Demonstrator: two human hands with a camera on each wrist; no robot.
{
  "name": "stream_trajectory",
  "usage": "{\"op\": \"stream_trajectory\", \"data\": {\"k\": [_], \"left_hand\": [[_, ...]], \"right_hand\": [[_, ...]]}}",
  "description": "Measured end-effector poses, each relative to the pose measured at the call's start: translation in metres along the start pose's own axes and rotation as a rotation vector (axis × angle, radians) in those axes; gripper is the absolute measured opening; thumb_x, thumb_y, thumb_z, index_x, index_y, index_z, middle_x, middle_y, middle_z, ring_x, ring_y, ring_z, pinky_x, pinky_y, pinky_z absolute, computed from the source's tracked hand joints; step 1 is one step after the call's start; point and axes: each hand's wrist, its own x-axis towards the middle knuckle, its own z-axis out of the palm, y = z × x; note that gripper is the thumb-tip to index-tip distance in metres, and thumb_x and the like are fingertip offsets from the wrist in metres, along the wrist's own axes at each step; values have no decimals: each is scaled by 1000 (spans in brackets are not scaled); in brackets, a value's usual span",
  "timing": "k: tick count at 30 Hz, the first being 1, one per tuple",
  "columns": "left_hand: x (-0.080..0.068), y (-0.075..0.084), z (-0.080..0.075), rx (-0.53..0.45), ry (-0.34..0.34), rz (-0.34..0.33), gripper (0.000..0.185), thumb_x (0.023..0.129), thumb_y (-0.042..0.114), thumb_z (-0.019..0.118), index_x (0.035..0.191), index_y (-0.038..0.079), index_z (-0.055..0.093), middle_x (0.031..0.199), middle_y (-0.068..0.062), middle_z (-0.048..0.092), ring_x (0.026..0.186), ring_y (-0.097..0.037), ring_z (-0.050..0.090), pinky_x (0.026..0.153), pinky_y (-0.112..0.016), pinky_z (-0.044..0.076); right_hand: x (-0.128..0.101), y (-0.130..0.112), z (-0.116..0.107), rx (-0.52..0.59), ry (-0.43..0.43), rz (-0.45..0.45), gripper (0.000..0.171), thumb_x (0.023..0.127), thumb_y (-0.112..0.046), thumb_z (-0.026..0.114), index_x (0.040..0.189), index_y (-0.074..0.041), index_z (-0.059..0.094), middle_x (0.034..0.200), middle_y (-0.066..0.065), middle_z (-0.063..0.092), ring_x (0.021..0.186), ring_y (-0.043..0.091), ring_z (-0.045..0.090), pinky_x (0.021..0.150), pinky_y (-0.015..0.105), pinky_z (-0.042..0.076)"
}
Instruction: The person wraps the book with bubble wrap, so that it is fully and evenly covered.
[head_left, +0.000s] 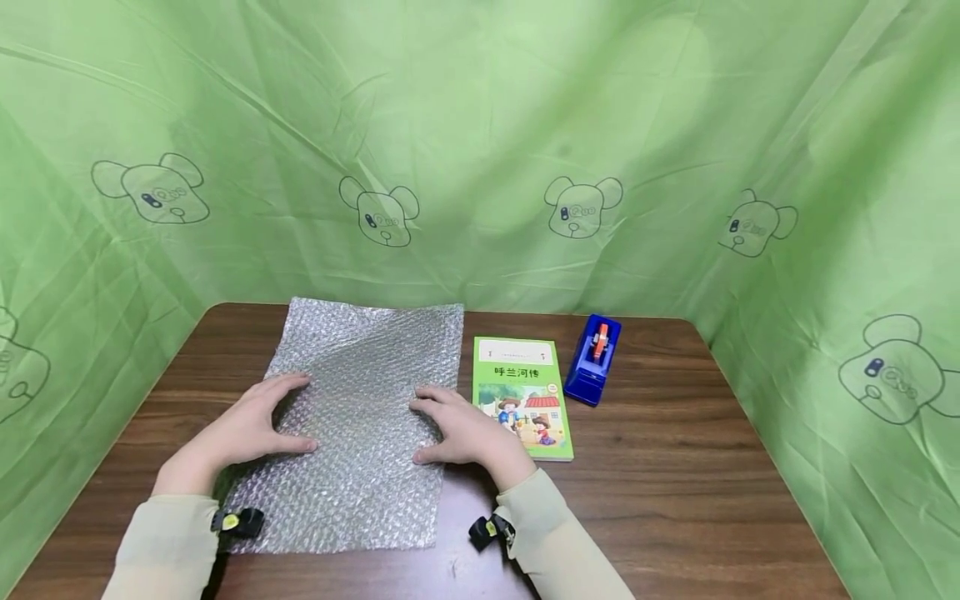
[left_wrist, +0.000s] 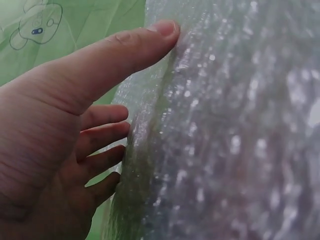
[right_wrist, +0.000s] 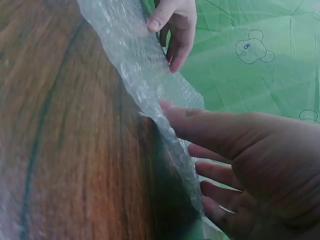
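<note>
Clear bubble wrap [head_left: 360, 417] lies spread on the brown table, left of centre. Over its left side is my left hand [head_left: 255, 421], thumb and fingers apart. My right hand [head_left: 468, 433] is at the right edge in the same pose, facing the left one. In the left wrist view, the left thumb [left_wrist: 135, 47] touches the bubble wrap [left_wrist: 225, 125] and the other fingers lie along its side. The right wrist view has the right thumb [right_wrist: 200, 122] at the rim of the bubble wrap [right_wrist: 135, 65]. Neither hand pinches it.
Right of the bubble wrap lies a green picture-covered book [head_left: 522, 400]. Beyond it stands a blue tape dispenser [head_left: 592, 362] with an orange-red part in its middle. Green fabric [head_left: 480, 150] with printed bear heads hangs around the back and sides of the table [head_left: 660, 483].
</note>
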Motion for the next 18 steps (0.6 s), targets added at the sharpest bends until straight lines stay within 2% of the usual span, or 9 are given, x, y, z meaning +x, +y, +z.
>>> {"op": "stream_trajectory", "data": {"k": [5, 13, 18], "left_hand": [[0, -1, -3, 2, 14, 7, 105, 77, 54, 98, 155, 0, 54, 158, -31, 53, 146, -57, 44, 115, -76, 37], [-1, 1, -9, 9, 59, -31, 85, 86, 49, 93, 149, 0, 62, 149, -29, 61, 139, -55, 55, 111, -72, 44], [-2, 2, -12, 19, 75, -46, 73, 92, 45, 90, 145, 2, 66, 146, -29, 64, 136, -55, 57, 109, -73, 46]], "right_hand": [[1, 3, 2, 6, 21, -4, 87, 90, -45, 91, 163, -14, 53, 175, 5, 38, 162, 29, 33, 132, 44, 28], [1, 5, 2, 7, 66, 27, 87, 86, -47, 94, 158, -16, 58, 170, 4, 46, 159, 30, 38, 131, 47, 31], [1, 0, 0, -33, 82, 45, 85, 83, -50, 95, 153, -16, 63, 161, 5, 55, 152, 28, 46, 128, 42, 36]]}}
